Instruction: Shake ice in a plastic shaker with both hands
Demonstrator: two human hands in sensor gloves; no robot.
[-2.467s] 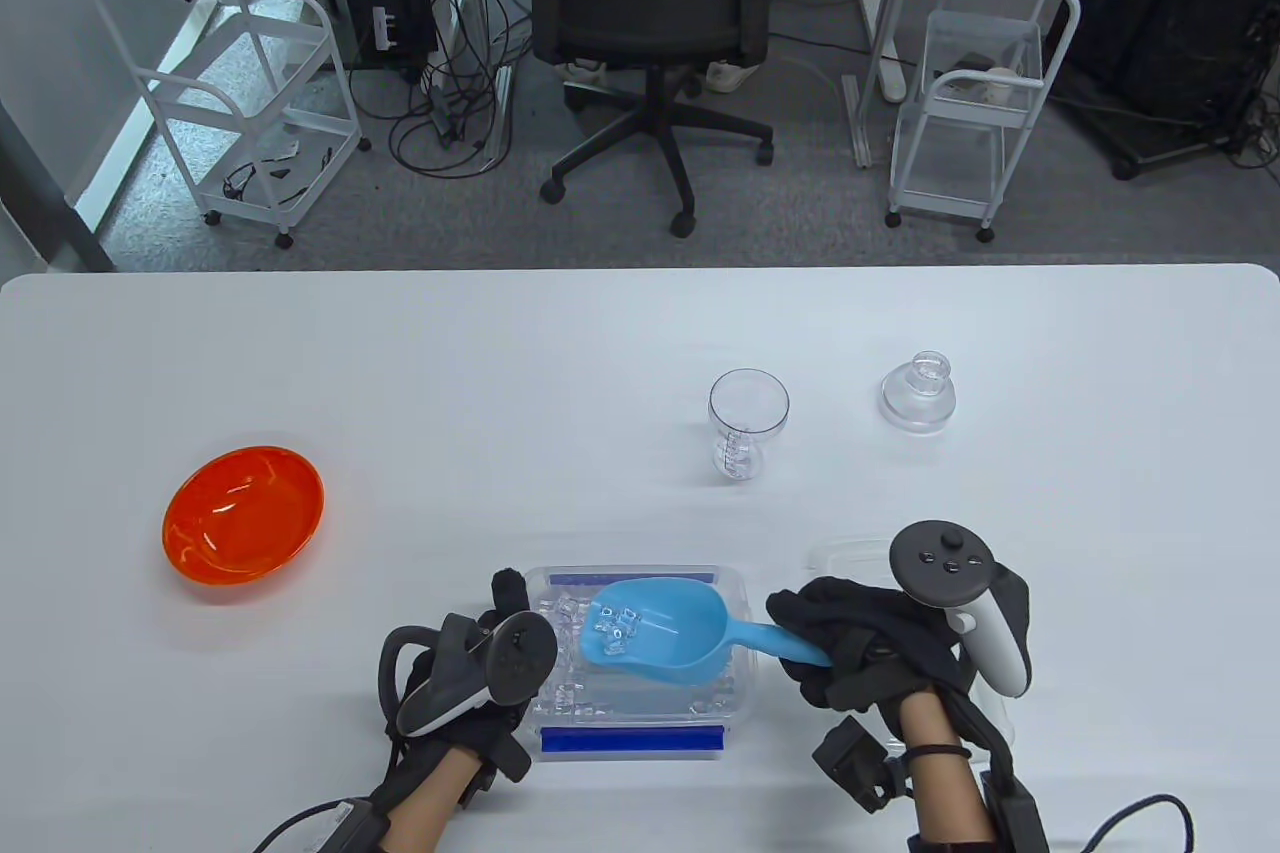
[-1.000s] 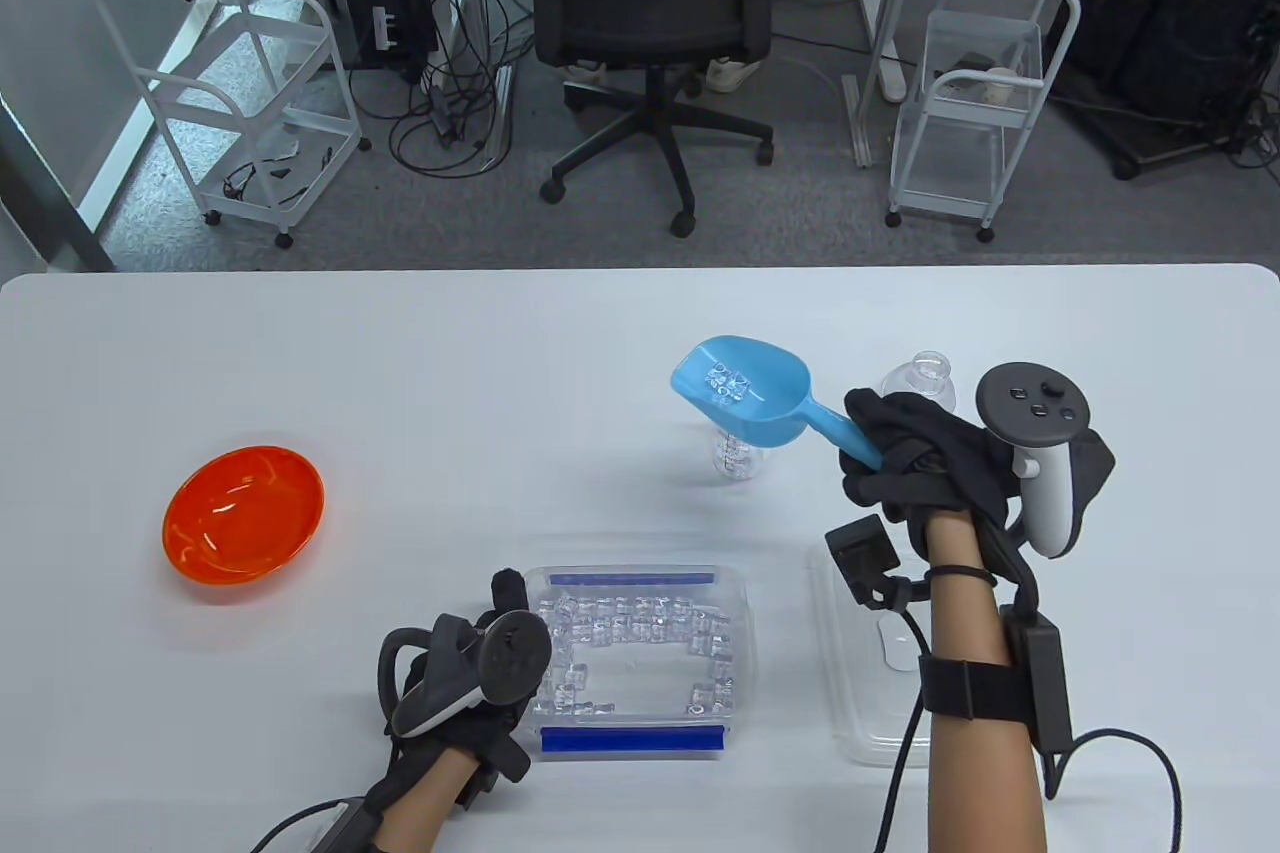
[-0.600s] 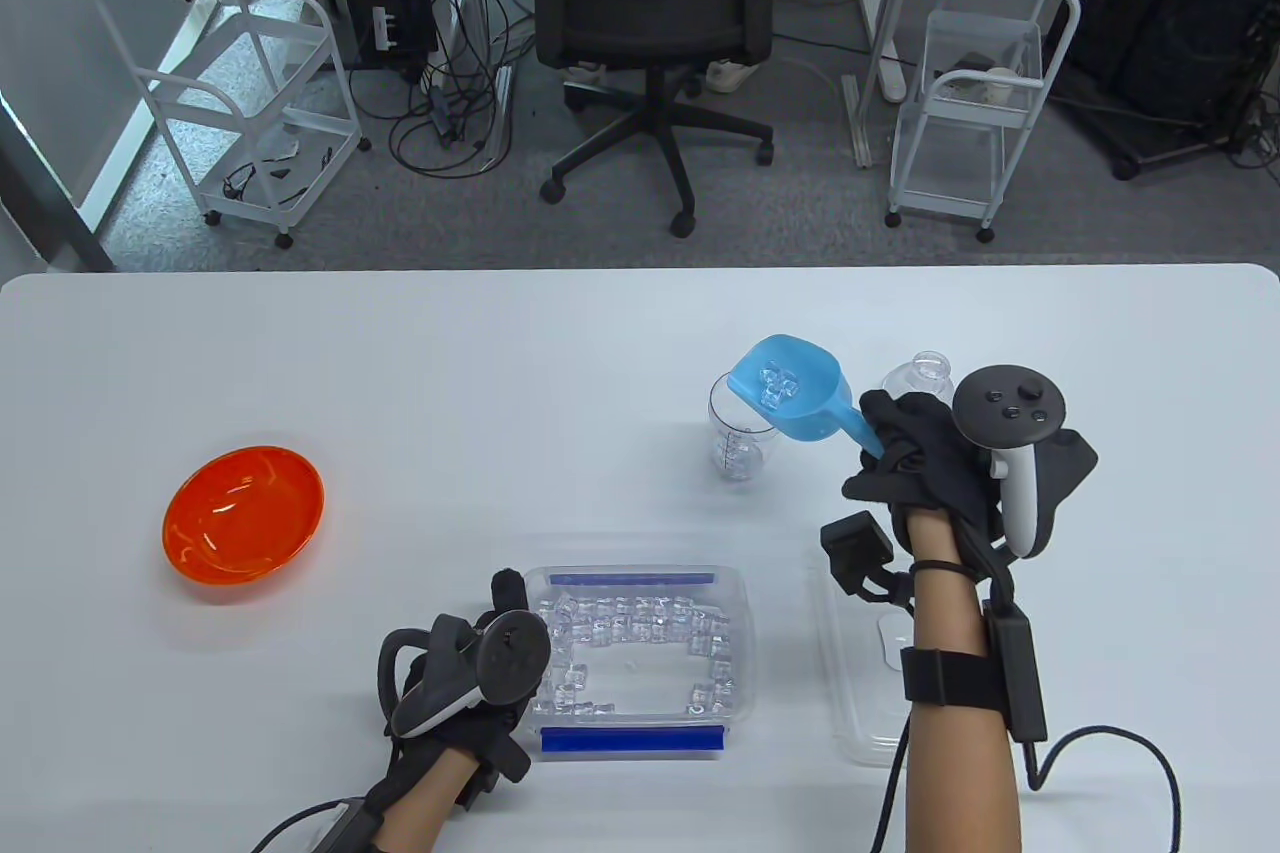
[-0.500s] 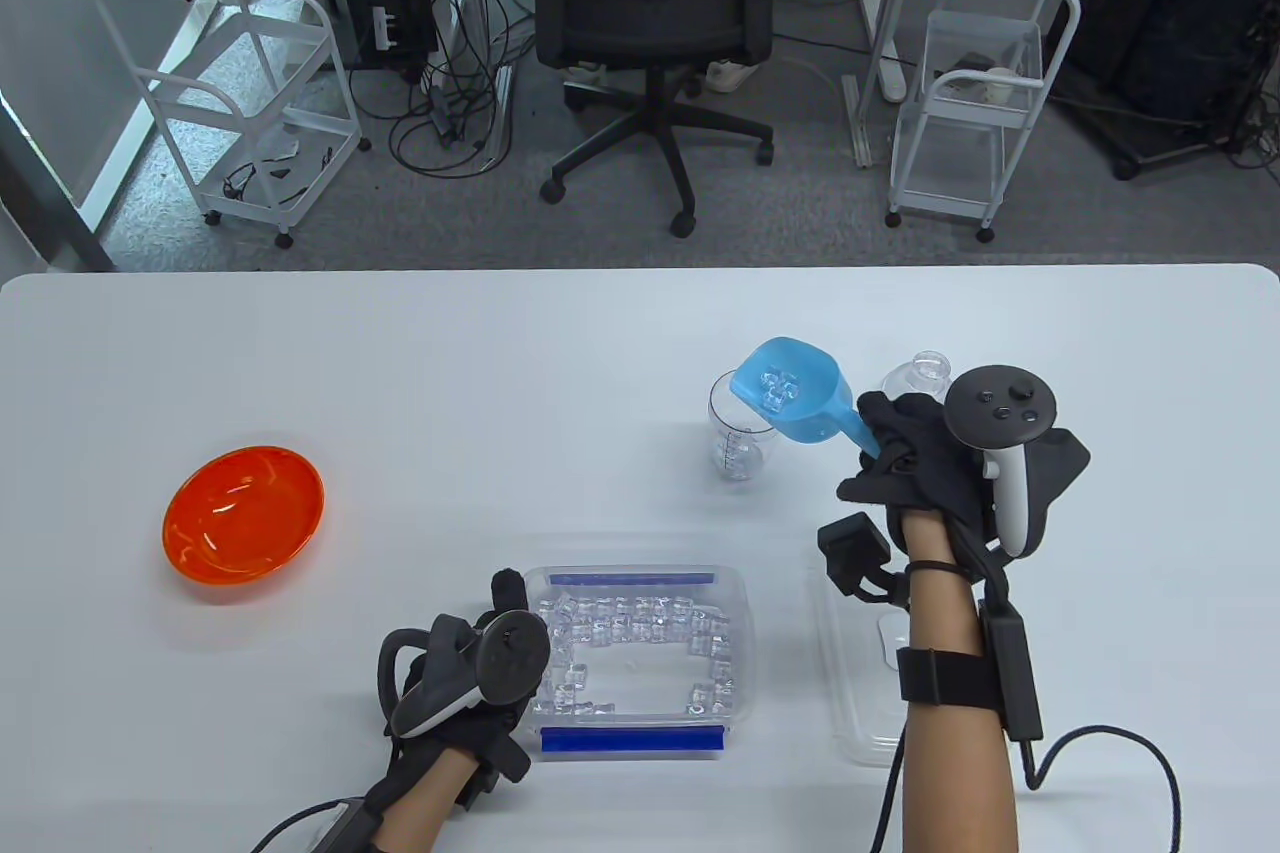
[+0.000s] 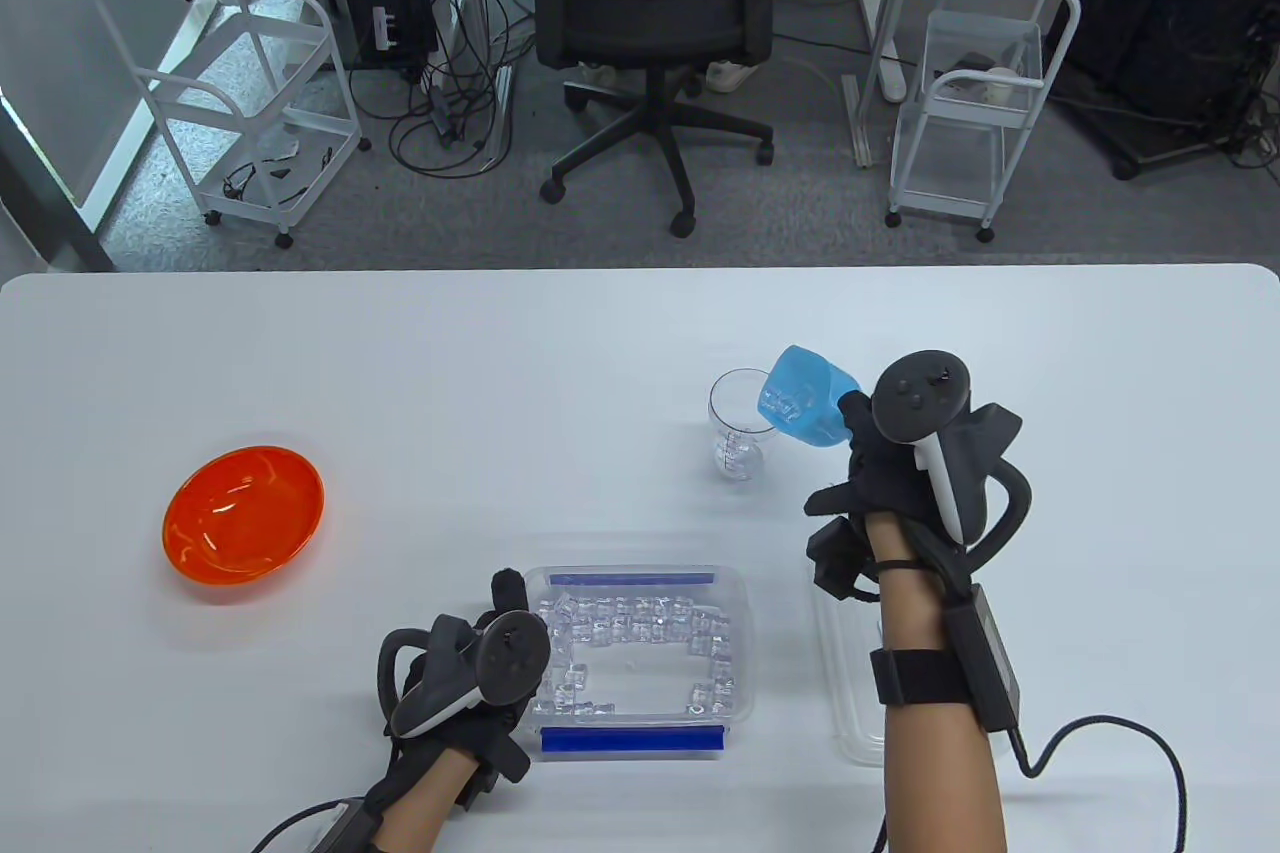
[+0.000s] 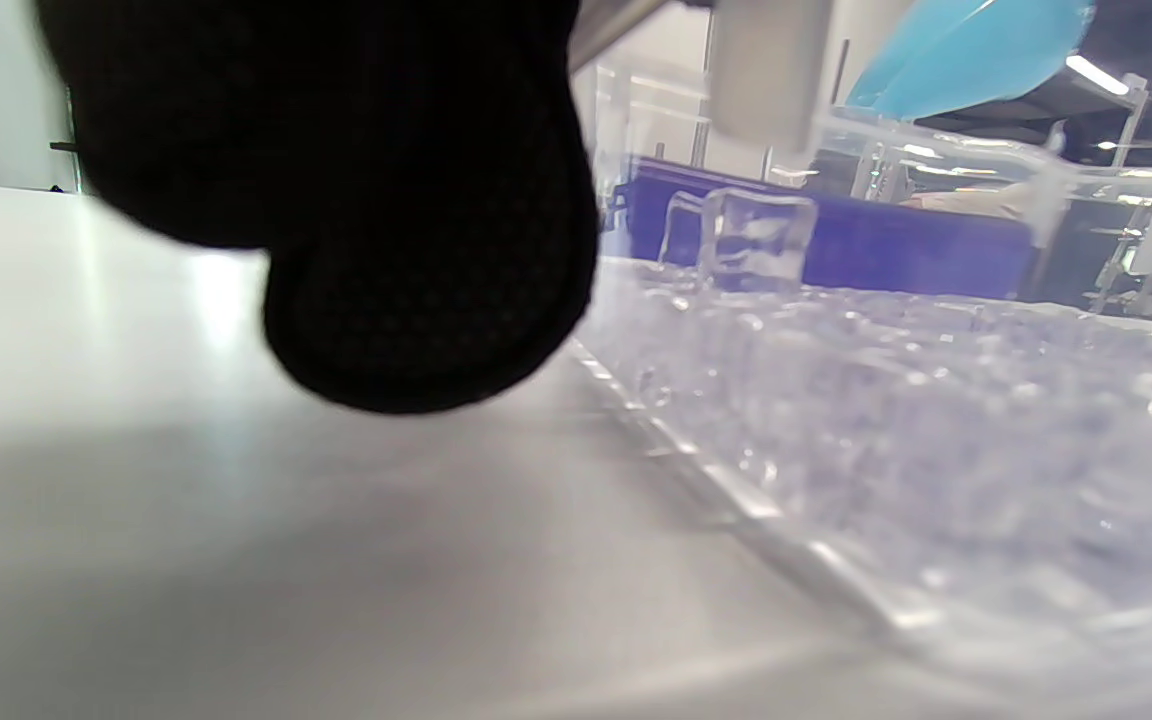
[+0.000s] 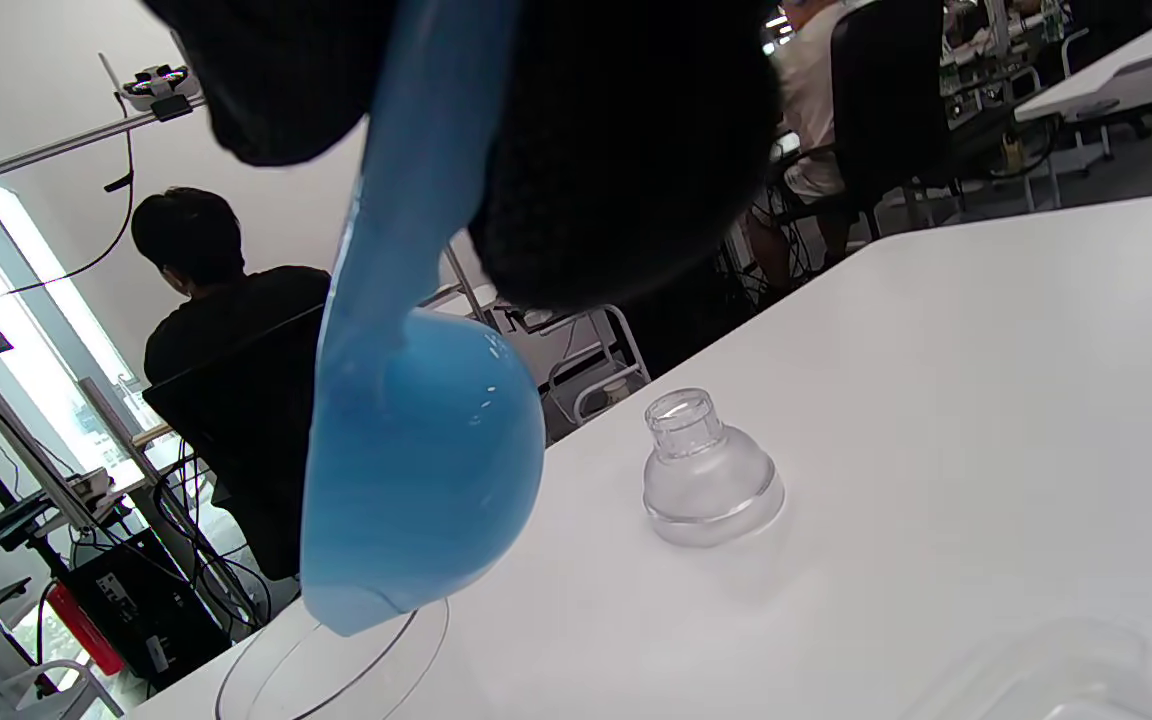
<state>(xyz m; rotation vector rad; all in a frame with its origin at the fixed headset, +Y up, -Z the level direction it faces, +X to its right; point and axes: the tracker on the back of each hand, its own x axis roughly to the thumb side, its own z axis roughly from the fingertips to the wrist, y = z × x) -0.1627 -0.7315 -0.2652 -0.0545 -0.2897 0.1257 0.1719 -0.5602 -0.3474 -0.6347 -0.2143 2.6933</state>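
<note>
No word, brand name, number or sign can be read in any of the three views. The clear plastic shaker cup point(image 5: 742, 425) standing on the white desk point(image 5: 500, 413) carries a short column of printed measuring marks on its side, seen in the table view, but they are too small to make out as figures. The black tracker point(image 5: 921, 396) strapped to the right hand shows a few round buttons on its face, with no legible symbols on them. The blue latch strip point(image 5: 632, 739) on the near edge of the clear plastic ice box point(image 5: 742, 593) is plain.
</note>
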